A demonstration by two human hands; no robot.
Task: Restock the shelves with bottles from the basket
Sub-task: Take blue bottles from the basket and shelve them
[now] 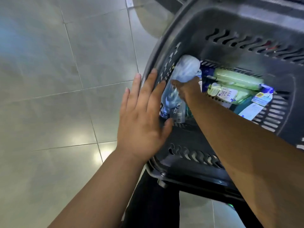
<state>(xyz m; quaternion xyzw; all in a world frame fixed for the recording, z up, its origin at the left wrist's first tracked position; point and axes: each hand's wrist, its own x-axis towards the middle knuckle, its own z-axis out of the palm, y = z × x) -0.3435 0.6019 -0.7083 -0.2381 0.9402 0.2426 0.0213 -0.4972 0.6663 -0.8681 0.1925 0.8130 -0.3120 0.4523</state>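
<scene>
Head view only. Right hand down inside grey basket, fingers wrapped round middle of clear blue-tinted bottle. Bottle tilted, low in basket, against wall nearest left hand. Left hand flat over that rim, fingers straight and slightly spread, holding nothing. Green packets and other stock on basket floor (labels too blurred to read). No shelf in frame. Judged early in one pick: gripped but not yet lifted clear; carrying, shelving and remaining stock outstanding.
</scene>
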